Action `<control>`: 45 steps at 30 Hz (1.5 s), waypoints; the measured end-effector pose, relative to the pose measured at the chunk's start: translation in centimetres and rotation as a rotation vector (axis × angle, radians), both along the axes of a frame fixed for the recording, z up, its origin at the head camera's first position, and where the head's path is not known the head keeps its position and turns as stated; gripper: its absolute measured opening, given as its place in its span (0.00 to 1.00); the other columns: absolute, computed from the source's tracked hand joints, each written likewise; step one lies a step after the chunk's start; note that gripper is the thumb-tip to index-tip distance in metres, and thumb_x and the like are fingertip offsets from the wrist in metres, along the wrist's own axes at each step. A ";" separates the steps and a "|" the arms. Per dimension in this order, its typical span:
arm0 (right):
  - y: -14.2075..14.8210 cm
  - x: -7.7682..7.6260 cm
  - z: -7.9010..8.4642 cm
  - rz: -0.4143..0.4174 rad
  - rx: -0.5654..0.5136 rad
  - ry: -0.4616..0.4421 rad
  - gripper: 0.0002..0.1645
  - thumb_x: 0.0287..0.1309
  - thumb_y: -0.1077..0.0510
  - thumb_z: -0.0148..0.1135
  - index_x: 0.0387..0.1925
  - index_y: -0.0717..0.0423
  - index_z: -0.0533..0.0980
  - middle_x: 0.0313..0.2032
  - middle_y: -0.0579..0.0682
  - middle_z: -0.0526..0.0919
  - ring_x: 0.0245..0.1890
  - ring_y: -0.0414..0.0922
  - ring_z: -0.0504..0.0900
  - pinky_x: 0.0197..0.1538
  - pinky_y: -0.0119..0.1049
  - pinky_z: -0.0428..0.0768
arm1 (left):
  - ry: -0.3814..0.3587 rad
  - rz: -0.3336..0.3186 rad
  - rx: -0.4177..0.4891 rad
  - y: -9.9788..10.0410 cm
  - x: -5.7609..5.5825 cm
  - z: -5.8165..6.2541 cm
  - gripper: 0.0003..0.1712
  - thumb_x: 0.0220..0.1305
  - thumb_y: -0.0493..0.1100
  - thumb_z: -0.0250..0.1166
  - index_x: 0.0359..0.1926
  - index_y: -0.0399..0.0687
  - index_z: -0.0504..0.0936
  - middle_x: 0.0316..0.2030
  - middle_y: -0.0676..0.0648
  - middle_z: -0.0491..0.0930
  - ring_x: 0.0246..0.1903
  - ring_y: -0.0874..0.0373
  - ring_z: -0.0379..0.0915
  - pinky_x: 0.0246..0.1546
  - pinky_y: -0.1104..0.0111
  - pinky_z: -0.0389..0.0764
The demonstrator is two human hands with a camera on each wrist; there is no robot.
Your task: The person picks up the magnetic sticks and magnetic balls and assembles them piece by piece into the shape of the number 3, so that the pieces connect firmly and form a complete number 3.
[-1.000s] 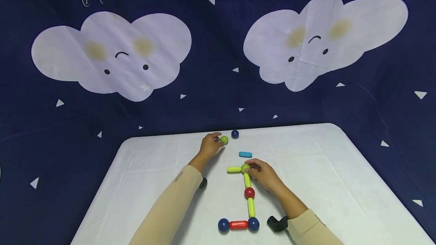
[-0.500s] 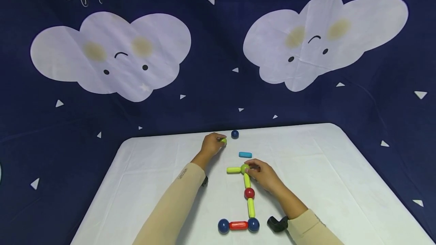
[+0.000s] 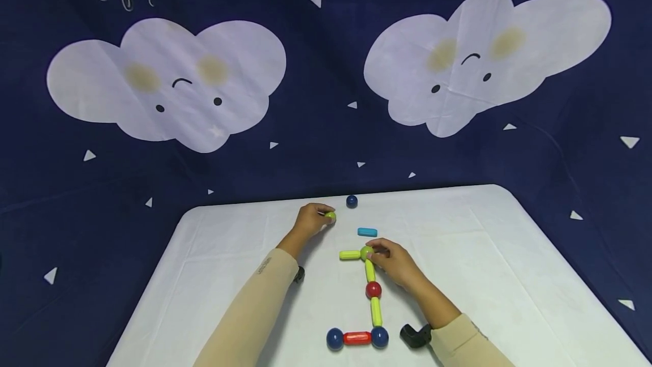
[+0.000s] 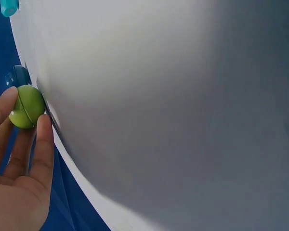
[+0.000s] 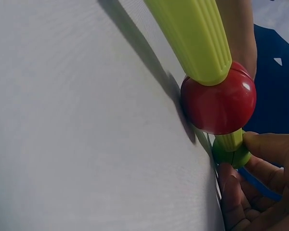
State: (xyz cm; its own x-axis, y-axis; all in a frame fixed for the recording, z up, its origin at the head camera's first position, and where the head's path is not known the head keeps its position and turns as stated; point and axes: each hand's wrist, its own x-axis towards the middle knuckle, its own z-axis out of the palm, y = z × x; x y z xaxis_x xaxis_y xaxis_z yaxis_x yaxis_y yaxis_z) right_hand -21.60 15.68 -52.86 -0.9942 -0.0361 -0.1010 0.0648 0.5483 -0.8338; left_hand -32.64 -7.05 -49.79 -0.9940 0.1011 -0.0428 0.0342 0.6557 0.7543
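Observation:
At the far side of the table, my left hand (image 3: 309,221) pinches a loose green ball (image 4: 28,107) between thumb and fingers. My right hand (image 3: 398,266) holds another green ball (image 3: 365,252), the upper corner of a ball-and-rod chain. From that corner a yellow-green rod (image 3: 349,255) points left and a second rod (image 3: 369,271) runs down to a red ball (image 3: 373,290). Below it, a third yellow-green rod (image 3: 376,311) leads to a dark blue ball (image 3: 379,337). A red rod (image 3: 357,338) joins this to another dark blue ball (image 3: 334,339).
A short light-blue rod (image 3: 367,232) lies just beyond the chain. A loose dark blue ball (image 3: 351,201) rests near the far edge of the white table (image 3: 458,231). Behind hangs a navy cloth (image 3: 326,129) printed with clouds.
My left hand has taken hold of the loose green ball and drawn it slightly left and nearer, away from the dark blue ball. My right hand stays on the chain.

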 end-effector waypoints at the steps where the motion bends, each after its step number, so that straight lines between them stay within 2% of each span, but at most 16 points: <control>1: 0.0 0.0 0.0 0.000 -0.002 0.001 0.14 0.65 0.54 0.66 0.52 0.45 0.82 0.48 0.49 0.86 0.43 0.42 0.83 0.45 0.40 0.82 | -0.010 0.000 -0.002 -0.1 0.1 0.0 0.15 0.59 0.38 0.74 0.49 0.48 0.89 0.48 0.46 0.87 0.46 0.53 0.82 0.45 0.65 0.82; 7: 0.1 0.2 0.1 -0.005 -0.006 0.002 0.15 0.64 0.55 0.66 0.52 0.46 0.82 0.47 0.50 0.86 0.40 0.42 0.82 0.38 0.35 0.80 | -0.062 0.000 0.005 -0.6 1.2 -0.1 0.16 0.58 0.39 0.75 0.49 0.48 0.88 0.49 0.46 0.87 0.44 0.55 0.83 0.37 0.70 0.82; 13: 0.2 0.3 0.1 -0.011 -0.006 0.001 0.15 0.64 0.55 0.66 0.52 0.46 0.82 0.47 0.49 0.86 0.41 0.42 0.81 0.39 0.35 0.80 | -0.114 -0.024 0.001 -1.1 2.7 0.0 0.15 0.57 0.42 0.76 0.47 0.51 0.89 0.47 0.48 0.86 0.40 0.57 0.80 0.37 0.69 0.81; 21: 0.2 0.4 0.0 -0.011 -0.018 0.003 0.15 0.65 0.56 0.66 0.52 0.47 0.82 0.47 0.50 0.86 0.41 0.42 0.81 0.39 0.34 0.79 | -0.106 -0.060 -0.030 -1.8 4.5 -0.2 0.16 0.56 0.44 0.77 0.47 0.53 0.89 0.44 0.50 0.87 0.41 0.58 0.78 0.41 0.65 0.79; 31: 0.0 0.4 -0.1 -0.009 -0.012 0.002 0.15 0.65 0.55 0.65 0.53 0.46 0.82 0.48 0.50 0.86 0.41 0.43 0.80 0.39 0.34 0.78 | -0.121 -0.098 -0.015 -2.5 6.7 -0.2 0.15 0.55 0.43 0.77 0.45 0.55 0.89 0.39 0.52 0.85 0.39 0.58 0.76 0.39 0.67 0.77; 36: 0.1 0.4 0.2 -0.004 -0.020 0.008 0.15 0.65 0.56 0.65 0.53 0.46 0.82 0.49 0.51 0.86 0.40 0.42 0.81 0.38 0.34 0.79 | -0.134 -0.112 -0.011 -2.4 7.4 0.0 0.15 0.54 0.43 0.77 0.44 0.55 0.89 0.38 0.52 0.84 0.38 0.57 0.74 0.39 0.66 0.75; 45: -0.1 0.4 0.3 -0.002 -0.024 0.014 0.15 0.65 0.56 0.65 0.53 0.47 0.82 0.49 0.52 0.86 0.40 0.43 0.81 0.37 0.34 0.79 | -0.142 -0.125 -0.010 -2.4 8.1 0.0 0.15 0.54 0.43 0.78 0.44 0.56 0.89 0.38 0.54 0.84 0.39 0.58 0.74 0.42 0.65 0.75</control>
State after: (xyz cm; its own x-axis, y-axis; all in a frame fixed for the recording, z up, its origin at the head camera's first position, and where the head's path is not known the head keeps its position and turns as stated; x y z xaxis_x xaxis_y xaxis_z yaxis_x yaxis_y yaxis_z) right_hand -21.17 15.59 -52.60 -0.9956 -0.0366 -0.0867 0.0544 0.5284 -0.8473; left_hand -24.52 -9.42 -49.78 -0.9578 0.2218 -0.1831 0.0094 0.6604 0.7508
